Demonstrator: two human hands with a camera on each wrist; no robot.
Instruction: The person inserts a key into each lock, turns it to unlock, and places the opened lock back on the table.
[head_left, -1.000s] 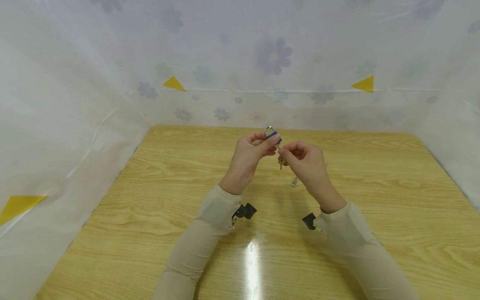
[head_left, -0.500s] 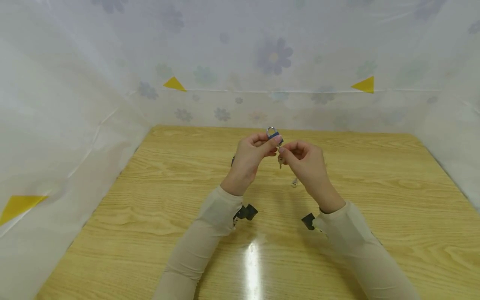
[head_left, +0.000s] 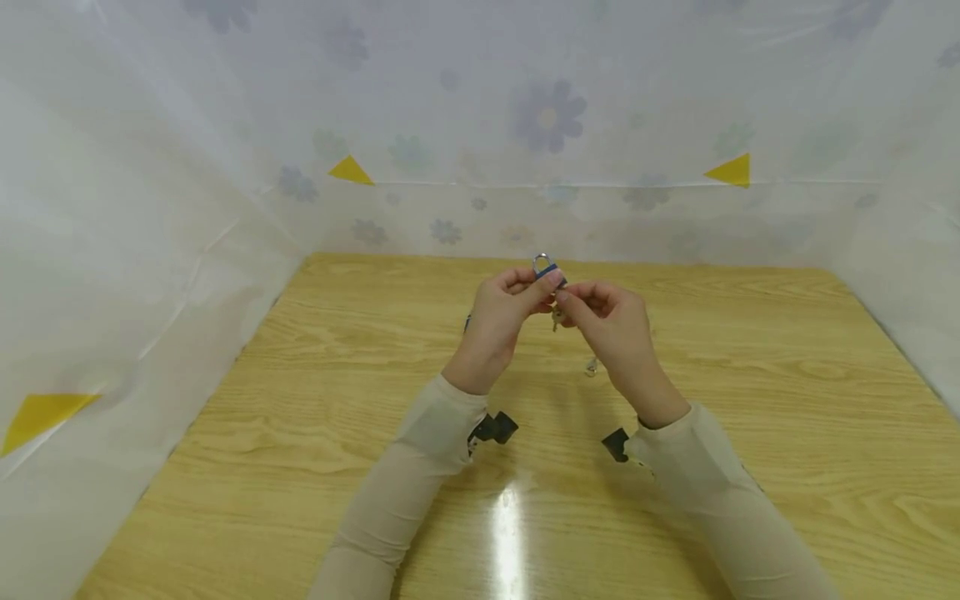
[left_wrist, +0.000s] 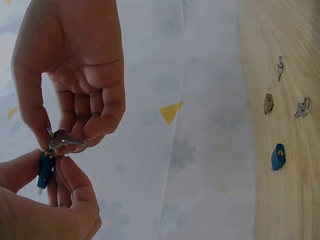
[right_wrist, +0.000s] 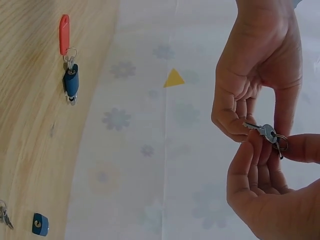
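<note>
My left hand [head_left: 495, 325] grips a small blue padlock [head_left: 551, 275] by its body, with the silver shackle facing up and away. Right below it, my right hand [head_left: 618, 337] pinches a key at the padlock's keyhole end; fingers hide most of that key. A second key [left_wrist: 70, 141] dangles from the same small ring, beside the right fingers. In the right wrist view this loose key [right_wrist: 267, 131] and the ring [right_wrist: 283, 143] show over the fingers, while the padlock is hidden. Both hands are nearly touching above the table.
On the wooden table [head_left: 337, 333] lie another blue padlock [left_wrist: 278, 157], a brass padlock [left_wrist: 268, 103] and small key sets [left_wrist: 302, 107]. Elsewhere a blue padlock [right_wrist: 71, 82] has a key and red tag [right_wrist: 64, 34] attached. A flowered white sheet [head_left: 450, 108] encloses the table.
My right fingers have come closer to the padlock, and the key shaft that showed between them is now hidden. The dangling key has swung slightly left. My left hand has barely shifted.
</note>
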